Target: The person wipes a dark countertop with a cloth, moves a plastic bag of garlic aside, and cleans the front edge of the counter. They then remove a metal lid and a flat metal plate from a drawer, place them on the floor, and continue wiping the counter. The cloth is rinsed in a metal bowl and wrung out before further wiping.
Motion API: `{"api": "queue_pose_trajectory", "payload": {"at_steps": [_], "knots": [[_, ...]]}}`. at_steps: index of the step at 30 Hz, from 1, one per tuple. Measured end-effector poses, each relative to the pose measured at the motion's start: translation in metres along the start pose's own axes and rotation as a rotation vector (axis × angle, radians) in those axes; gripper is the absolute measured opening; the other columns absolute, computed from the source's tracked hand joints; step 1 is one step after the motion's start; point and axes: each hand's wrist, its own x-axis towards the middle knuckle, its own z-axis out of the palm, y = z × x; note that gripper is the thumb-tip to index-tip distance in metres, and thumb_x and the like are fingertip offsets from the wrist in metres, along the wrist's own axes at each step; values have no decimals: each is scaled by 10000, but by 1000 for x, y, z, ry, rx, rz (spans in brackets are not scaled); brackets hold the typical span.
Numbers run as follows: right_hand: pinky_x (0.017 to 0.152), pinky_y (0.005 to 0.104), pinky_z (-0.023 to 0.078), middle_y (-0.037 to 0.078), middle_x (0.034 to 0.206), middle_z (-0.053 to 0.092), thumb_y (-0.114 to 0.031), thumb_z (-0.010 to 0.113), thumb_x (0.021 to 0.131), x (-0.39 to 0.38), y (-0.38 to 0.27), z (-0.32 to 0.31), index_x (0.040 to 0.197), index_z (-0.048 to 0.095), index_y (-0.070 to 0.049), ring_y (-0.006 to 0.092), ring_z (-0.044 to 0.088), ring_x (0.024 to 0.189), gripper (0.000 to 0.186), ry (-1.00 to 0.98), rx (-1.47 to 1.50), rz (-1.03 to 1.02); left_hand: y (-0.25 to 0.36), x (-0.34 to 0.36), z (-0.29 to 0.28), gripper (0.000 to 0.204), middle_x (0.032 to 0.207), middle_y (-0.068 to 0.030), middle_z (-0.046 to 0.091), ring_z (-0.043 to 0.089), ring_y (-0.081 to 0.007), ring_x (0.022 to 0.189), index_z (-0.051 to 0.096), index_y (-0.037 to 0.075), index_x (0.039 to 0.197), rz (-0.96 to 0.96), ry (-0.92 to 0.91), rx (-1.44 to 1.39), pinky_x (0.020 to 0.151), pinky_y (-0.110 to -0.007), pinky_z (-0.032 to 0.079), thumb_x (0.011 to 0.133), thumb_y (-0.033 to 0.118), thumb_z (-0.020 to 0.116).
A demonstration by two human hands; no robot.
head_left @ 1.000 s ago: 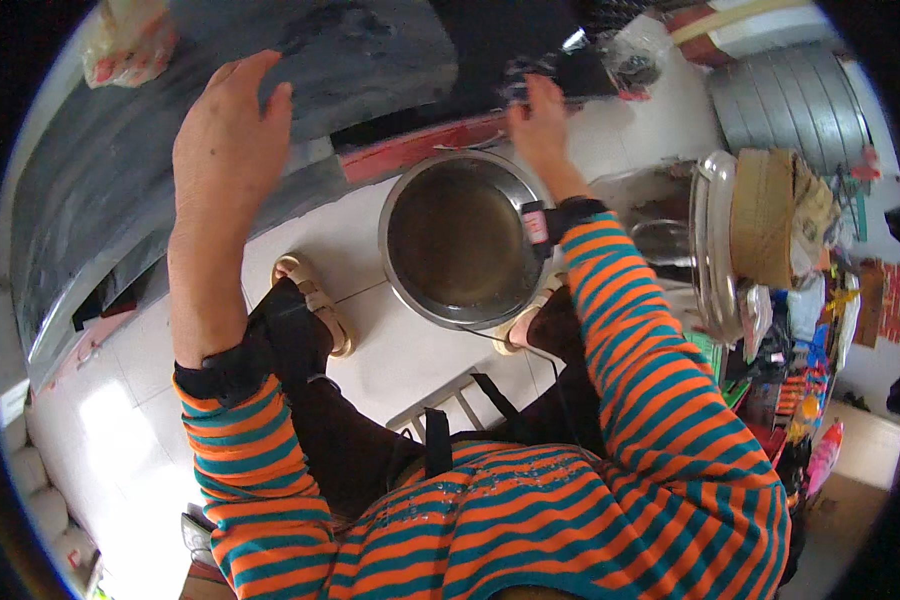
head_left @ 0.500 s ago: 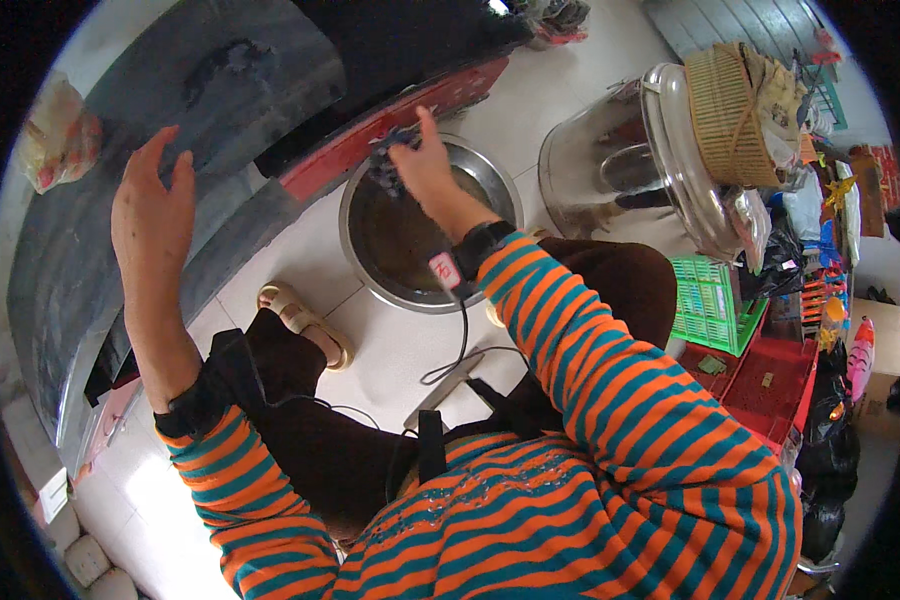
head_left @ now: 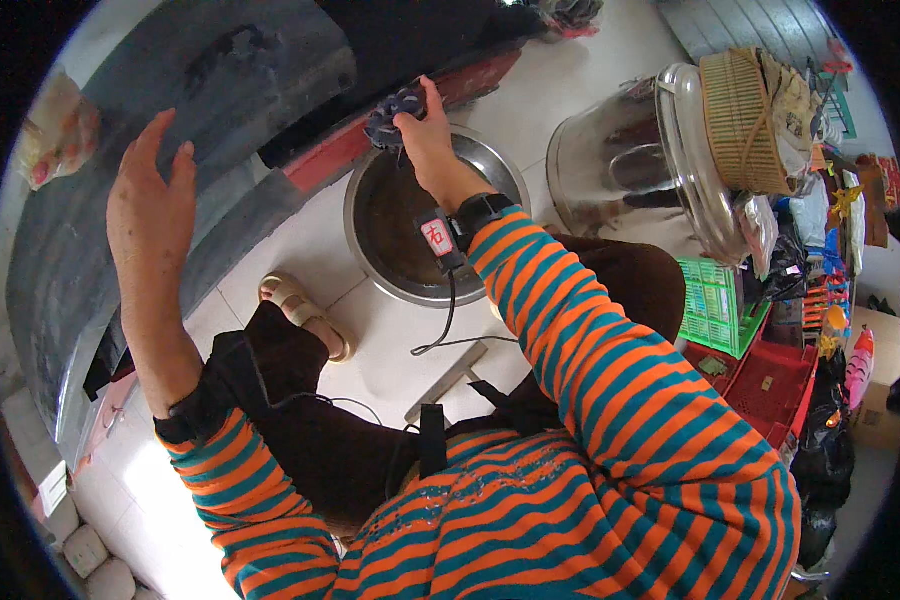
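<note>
My right hand [head_left: 432, 145] grips a dark, bunched-up cloth [head_left: 394, 115] above the far rim of a wide metal basin [head_left: 355, 235]. Murky brownish water [head_left: 400, 225] seems to fill the basin's bottom. My left hand [head_left: 152, 215] is raised near the dark grey curved surface [head_left: 220, 140], its fingers apart and nothing in them. A wet-looking dark patch [head_left: 235, 50] marks that surface at its far part. Whether the left hand touches the surface, I cannot tell.
A large shiny metal drum [head_left: 610, 160] with a woven basket [head_left: 740, 120] on its lid is at the right. Closer in are a green plastic crate [head_left: 712, 300] and a red crate [head_left: 770, 385]. A plastic bag [head_left: 62, 130] lies at the far left. A cable crosses near my knees.
My right hand has lifted slightly up and away with the dark cloth, from over the basin toward its far rim. The left hand has barely shifted.
</note>
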Motion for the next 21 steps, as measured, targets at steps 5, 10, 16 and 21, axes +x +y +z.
{"api": "queue_pose_trajectory", "payload": {"at_steps": [5,10,16,21], "knots": [[987,302,457,92,1302,535,8,638,835,5,2,3,1520,384,-138,205,548,1125,746,41,-55,-18,-1,1,-1,392,1298,-152,648,653,-356,1125,614,169,1343,4,-19,-4,936,-430,519,969,284,607],[1001,303,447,97,1311,531,0,656,809,0,-2,8,1513,390,-115,211,540,1143,762,48,-7,-34,5,1,-3,396,1272,-152,656,658,-352,1102,615,160,1341,-47,-38,-7,925,-434,519,966,290,606],[1003,310,450,98,1301,533,12,655,807,-6,-2,10,1499,409,-113,211,545,1131,745,26,14,-32,7,1,-3,388,1276,-145,657,658,-350,1104,622,157,1332,-12,-29,17,944,-441,515,965,281,606],[992,307,464,99,1294,535,29,646,809,-1,-4,4,1499,410,-117,201,552,1125,743,36,19,-58,2,-2,-2,389,1286,-138,657,655,-347,1126,623,155,1331,2,-16,12,950,-442,514,965,283,607]]}}
